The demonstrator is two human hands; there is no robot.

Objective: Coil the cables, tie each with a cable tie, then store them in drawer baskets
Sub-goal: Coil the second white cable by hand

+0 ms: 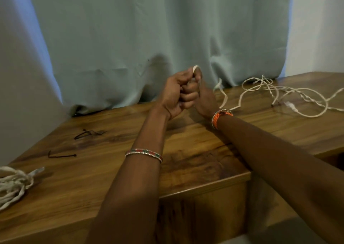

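Observation:
A long white cable (283,94) lies in loose tangled loops on the right part of the wooden table (104,173). Its near end runs up into my two hands, held together above the table's middle. My left hand (173,94) curls its fingers around the cable end. My right hand (202,98) pinches a small loop of the same cable that sticks up above the fingers. A bundle of white cable (14,184) rests at the table's left edge. Two black cable ties (87,133) (62,155) lie on the left half of the table.
A pale green curtain (149,29) hangs right behind the table and touches its far edge. The table's front edge steps back on the right, leaving a dark gap (333,160) under my right forearm. No drawer baskets are in view.

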